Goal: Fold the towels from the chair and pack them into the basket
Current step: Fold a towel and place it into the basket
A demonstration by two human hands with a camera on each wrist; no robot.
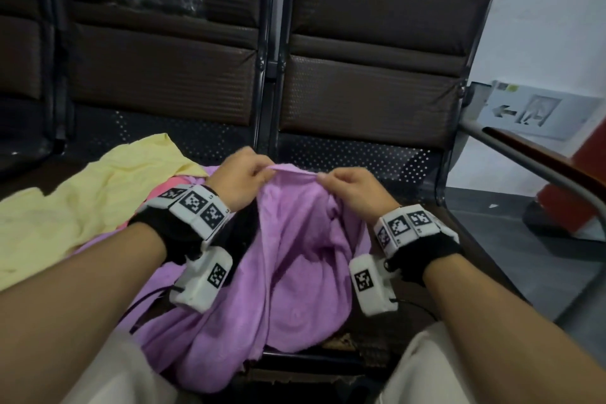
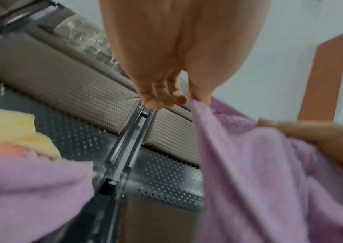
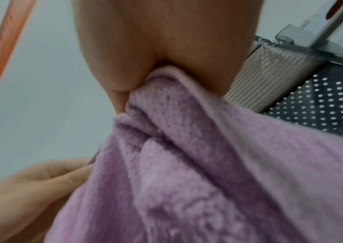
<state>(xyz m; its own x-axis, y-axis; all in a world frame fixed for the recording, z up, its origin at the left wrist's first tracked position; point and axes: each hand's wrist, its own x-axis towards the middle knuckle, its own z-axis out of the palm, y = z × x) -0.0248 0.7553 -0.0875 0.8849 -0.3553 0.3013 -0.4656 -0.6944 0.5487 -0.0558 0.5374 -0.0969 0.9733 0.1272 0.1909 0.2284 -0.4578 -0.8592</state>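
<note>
A purple towel [image 1: 288, 256] hangs bunched in front of me, draped down over the chair seat and my lap. My left hand [image 1: 244, 175] pinches its top edge at the left, and my right hand [image 1: 344, 184] pinches the same edge a short way to the right. In the left wrist view the left thumb and fingers [image 2: 199, 92] nip the purple towel [image 2: 260, 172]. In the right wrist view the towel [image 3: 187, 164] is gathered under my right hand [image 3: 145, 77]. A yellow towel [image 1: 82, 203] lies crumpled on the left seat, with a pink towel [image 1: 170, 190] partly under it. No basket is in view.
Dark brown waiting-room chairs [image 1: 377, 75] with perforated metal seats stand in a row ahead. A metal armrest [image 1: 531, 170] slants at the right. Beyond it are a grey floor [image 1: 508, 256] and a white wall with an arrow sign [image 1: 524, 111].
</note>
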